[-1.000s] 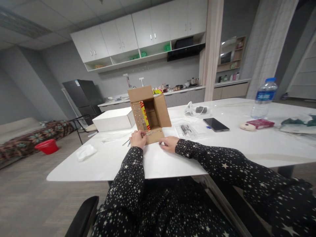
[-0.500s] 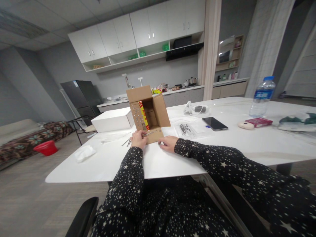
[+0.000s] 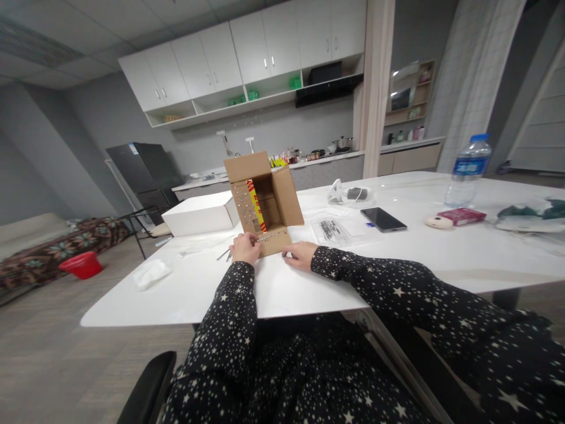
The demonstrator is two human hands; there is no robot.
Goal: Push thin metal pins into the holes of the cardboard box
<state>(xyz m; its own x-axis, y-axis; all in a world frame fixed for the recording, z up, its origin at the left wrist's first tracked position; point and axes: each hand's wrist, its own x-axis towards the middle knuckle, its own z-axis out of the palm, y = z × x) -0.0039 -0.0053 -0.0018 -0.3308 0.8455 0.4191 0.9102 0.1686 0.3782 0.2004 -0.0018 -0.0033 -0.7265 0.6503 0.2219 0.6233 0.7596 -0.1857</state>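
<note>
A brown cardboard box point(image 3: 265, 197) lies on its side just left of the frame's centre, open toward the camera, its lower flap flat on the white table point(image 3: 397, 259). Rows of small metal studs dot the left flap and the lower flap, and a red and yellow strip shows inside. The left hand point(image 3: 245, 248) sits at the near left corner of the lower flap, fingers curled onto its edge and pinching there; what is between the fingertips is too small to tell. The right hand point(image 3: 301, 255) rests flat on the table at the flap's right corner, loose, gripping nothing. Both arms wear black sleeves with white stars.

A few thin metal pins point(image 3: 223, 255) lie just left of the left hand. To the left stands one white box point(image 3: 200, 214), and nearer the table edge one crumpled tissue point(image 3: 152, 273). Right of the cardboard box lie one clear bag of small parts point(image 3: 334, 229), one dark phone point(image 3: 382, 219) and, behind it, one white charger point(image 3: 348, 193). Far right are one water bottle point(image 3: 467, 171), one pink packet point(image 3: 461, 216) and one green cloth point(image 3: 532, 213).

The room is a kitchen with white wall cupboards point(image 3: 247, 56) across the upper frame, one black fridge point(image 3: 140, 176) at the left and one red basin point(image 3: 82, 264) on the floor.
</note>
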